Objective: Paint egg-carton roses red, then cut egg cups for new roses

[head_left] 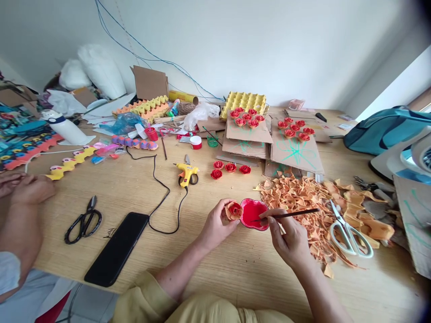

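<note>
My left hand (pixel 217 226) is closed around an orange paper rose (pixel 233 211), its middle partly coloured red. Beside the rose lies a small scalloped dish (pixel 245 202) of red paint, close to the left fingers. A dark, thin paintbrush (pixel 296 214) is pinched in my right hand (pixel 286 235), its tip down in the red paint. Just beyond the dish, several finished-looking red roses (pixel 230 167) rest on the table. To the right spreads a pile of orange egg-carton scraps (pixel 296 197), with white-handled scissors (pixel 350 237) on its near edge.
A yellow glue gun (pixel 187 174) with a black cord lies left of centre. Nearer are a black phone (pixel 116 249) and black scissors (pixel 84 220). Cardboard sheets (pixel 292 152) hold more red roses behind. Another person's hands (pixel 32 187) work at far left. A teal bag (pixel 384 132) stands right.
</note>
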Tool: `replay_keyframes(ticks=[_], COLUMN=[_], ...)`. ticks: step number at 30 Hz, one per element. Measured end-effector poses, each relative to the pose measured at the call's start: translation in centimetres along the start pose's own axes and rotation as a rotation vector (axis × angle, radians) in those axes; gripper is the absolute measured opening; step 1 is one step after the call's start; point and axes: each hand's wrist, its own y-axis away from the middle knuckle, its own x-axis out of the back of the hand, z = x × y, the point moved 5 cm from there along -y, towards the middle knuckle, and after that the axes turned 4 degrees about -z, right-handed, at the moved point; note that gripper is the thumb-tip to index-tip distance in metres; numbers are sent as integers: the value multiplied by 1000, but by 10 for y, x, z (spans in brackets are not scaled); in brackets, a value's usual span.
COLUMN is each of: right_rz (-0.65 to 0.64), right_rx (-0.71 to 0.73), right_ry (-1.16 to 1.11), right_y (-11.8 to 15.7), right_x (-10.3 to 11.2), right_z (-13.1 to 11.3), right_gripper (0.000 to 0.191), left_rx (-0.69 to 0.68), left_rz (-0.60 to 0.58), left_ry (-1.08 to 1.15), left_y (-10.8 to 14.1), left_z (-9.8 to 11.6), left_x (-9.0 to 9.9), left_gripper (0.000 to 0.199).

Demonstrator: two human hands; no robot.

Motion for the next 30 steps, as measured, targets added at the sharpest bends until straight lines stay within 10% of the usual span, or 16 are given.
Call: replay_keyframes(ticks=[15,30], right_rz=[34,-35], right_rx=[-61,215], right_ry=[-90,-205], right_y=[2,10], right_x=[3,2], right_z=[3,-18], right_gripper=[13,26], left_rx=[59,38], left_rz=[-13,-28], left_ry=[154,5], left_y=[-1,2], left_z=[-8,1], left_x=[-4,-5], left_gripper=[45,43])
